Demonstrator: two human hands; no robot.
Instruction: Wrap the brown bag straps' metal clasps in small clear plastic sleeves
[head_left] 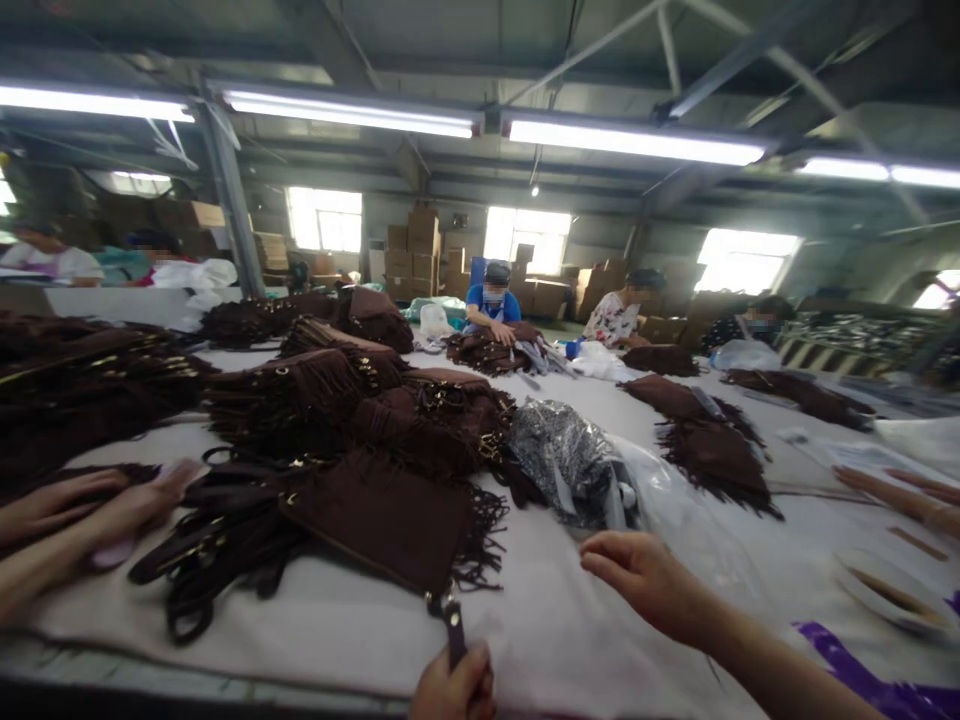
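From my remote seat, I see bright tube lights [636, 142] beneath dim roof beams [328, 42] — pale windows [325, 220] glowing in the far wall [600, 222], cardboard boxes [424, 232] stacked before it — and a grey post [231, 200] at left.

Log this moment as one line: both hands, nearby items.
left hand: gripping dark strap on fringed brown pouch | right hand: nothing visible held, near clear plastic | nearby: pile of brown fringed goods
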